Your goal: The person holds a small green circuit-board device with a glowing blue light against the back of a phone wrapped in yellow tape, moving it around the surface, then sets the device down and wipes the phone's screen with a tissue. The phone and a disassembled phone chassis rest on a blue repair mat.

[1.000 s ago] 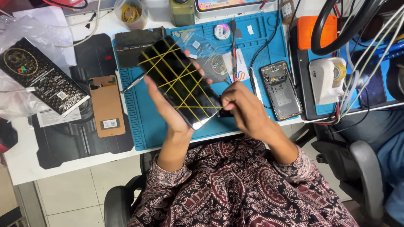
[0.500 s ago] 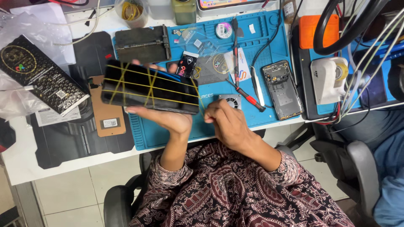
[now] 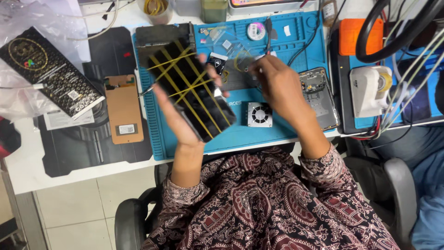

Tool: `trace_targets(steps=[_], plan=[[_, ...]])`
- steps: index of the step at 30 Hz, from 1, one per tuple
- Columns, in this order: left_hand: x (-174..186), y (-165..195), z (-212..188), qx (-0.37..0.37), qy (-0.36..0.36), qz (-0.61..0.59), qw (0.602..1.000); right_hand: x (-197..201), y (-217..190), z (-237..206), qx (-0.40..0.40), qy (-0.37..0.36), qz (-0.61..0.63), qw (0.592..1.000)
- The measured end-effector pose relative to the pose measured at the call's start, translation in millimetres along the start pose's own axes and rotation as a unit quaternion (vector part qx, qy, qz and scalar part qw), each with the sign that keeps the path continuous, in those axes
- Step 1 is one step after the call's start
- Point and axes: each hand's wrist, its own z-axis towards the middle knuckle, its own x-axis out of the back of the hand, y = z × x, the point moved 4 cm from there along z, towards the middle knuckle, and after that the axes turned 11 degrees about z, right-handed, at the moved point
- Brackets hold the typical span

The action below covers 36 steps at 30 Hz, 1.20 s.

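Seen from above, a person's left hand (image 3: 178, 118) grasps a black rectangular phone wrapped in crossed yellow rubber bands (image 3: 190, 88), holding it tilted above a blue silicone repair mat (image 3: 296, 44). The right hand (image 3: 277, 88) hovers over the mat with fingers curled; whether it grips anything cannot be told. A small square metal cooling fan (image 3: 259, 114) lies just below it, an opened phone body (image 3: 319, 97) beside it.

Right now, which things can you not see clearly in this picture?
- Head view: the right hand hides whatever its fingertips touch.
- The left hand covers the near edge of the black phone bound with yellow bands.
- The cup and bottle are cut off by the top edge.
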Motion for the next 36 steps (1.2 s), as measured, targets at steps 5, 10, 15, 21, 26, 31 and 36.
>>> trace_targets(steps=[5,10,15,21,26,31,36], plan=[[-10.5,-16.3,-3.9,0.064,-0.03,0.036,0.997,19.7,-16.9,-0.1,-0.064,0.043,0.131,0.988],[-15.1,-32.4,-6.0,0.095,-0.02,0.013,0.995,37.5,-49.3,-26.0,0.071,0.08,0.15,0.983],[-11.6,-40.6,-16.0,0.088,-0.041,0.125,0.987,40.7,-61.1,-35.5,0.098,0.054,0.12,0.986],[12.4,-60.3,-29.1,0.136,-0.007,0.138,0.981,41.6,-62.3,-36.2,0.096,0.049,0.071,0.992],[23.4,-68.5,-29.4,0.144,0.051,0.21,0.966,31.7,-52.5,-37.9,0.076,0.025,0.017,0.997],[8.9,-61.8,-24.6,0.111,0.064,0.148,0.981,27.4,-39.7,-42.3,0.084,0.018,0.009,0.996],[-13.8,-48.4,-11.7,0.094,-0.002,0.008,0.996,25.8,-25.9,-48.5,0.09,0.013,0.076,0.993]])
